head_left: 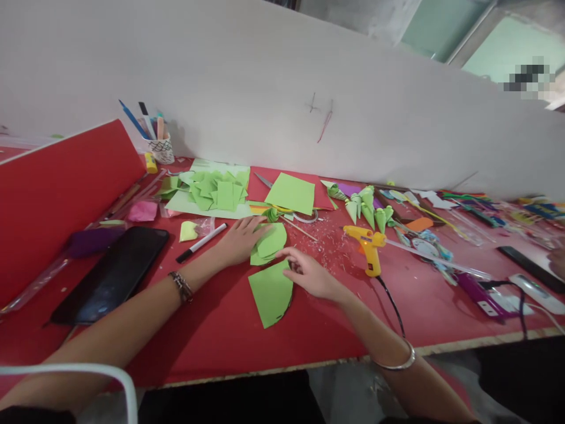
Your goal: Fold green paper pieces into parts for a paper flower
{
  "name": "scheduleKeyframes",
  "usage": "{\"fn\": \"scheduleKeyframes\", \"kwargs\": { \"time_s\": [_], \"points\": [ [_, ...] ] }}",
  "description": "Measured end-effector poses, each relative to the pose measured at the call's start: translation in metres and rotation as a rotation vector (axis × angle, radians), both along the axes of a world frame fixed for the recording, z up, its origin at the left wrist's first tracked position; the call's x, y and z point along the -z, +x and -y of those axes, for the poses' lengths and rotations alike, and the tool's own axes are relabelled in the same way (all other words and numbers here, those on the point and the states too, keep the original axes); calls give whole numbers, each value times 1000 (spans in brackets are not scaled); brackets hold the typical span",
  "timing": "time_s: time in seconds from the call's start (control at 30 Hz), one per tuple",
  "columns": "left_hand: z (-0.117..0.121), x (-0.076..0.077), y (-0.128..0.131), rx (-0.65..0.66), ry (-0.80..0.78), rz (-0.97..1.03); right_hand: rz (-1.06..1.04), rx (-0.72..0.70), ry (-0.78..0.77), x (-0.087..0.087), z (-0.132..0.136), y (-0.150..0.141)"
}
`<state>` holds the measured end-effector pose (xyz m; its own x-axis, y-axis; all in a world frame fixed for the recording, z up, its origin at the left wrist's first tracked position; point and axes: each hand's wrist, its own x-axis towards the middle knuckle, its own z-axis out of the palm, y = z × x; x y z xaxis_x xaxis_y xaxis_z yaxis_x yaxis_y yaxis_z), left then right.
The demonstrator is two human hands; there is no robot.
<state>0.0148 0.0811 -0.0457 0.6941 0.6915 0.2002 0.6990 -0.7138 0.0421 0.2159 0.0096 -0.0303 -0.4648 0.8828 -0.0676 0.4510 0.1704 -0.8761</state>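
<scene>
My left hand (244,238) lies with its fingers stretched out at the upper left edge of some green paper pieces with rounded edges (271,241). My right hand (311,275) has index finger and thumb apart and the other fingers curled; nothing shows in its grasp. Its index fingertip is by the right edge of those pieces. Its thumb is by a larger green paper piece (271,291) with a curved, dark-marked edge, lying nearer the table's front. Just beyond my left fingers are a rolled green paper shape (271,214) and a thin wooden stick (300,228).
A yellow glue gun (367,246) with a black cord rests at right, near green paper cones (364,203). Cut green papers (218,188), scissors (263,179) and a green square (291,193) lie behind. At left are a marker (202,242) and a black phone (115,274).
</scene>
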Motion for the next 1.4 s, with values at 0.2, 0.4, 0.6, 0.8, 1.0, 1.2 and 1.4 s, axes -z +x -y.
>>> {"fn": "scheduleKeyframes", "kwargs": {
  "time_s": [0.2, 0.4, 0.6, 0.8, 1.0, 1.2, 1.4],
  "points": [
    [14, -27, -27, 110, -180, -24, 9, 16, 48, 2, -5, -4],
    [58, -43, -40, 242, -306, 1, -196, -1, -140, -4, -8, -10],
    [78, -27, -32, 407, 214, -17, -2, -50, 0, -2, -6, -20],
    [82, -9, -29, 370, 307, 13, 267, -28, 489, -19, 19, -21],
    [99, -2, -23, 223, 113, 1, 395, -259, 434, -6, 54, -20],
    [88, 3, -31, 232, -174, 129, 382, -233, 553, 17, 52, -17],
    [73, 1, -41, 246, -369, 212, 223, -241, 473, 10, 38, -15]
  ]
}}
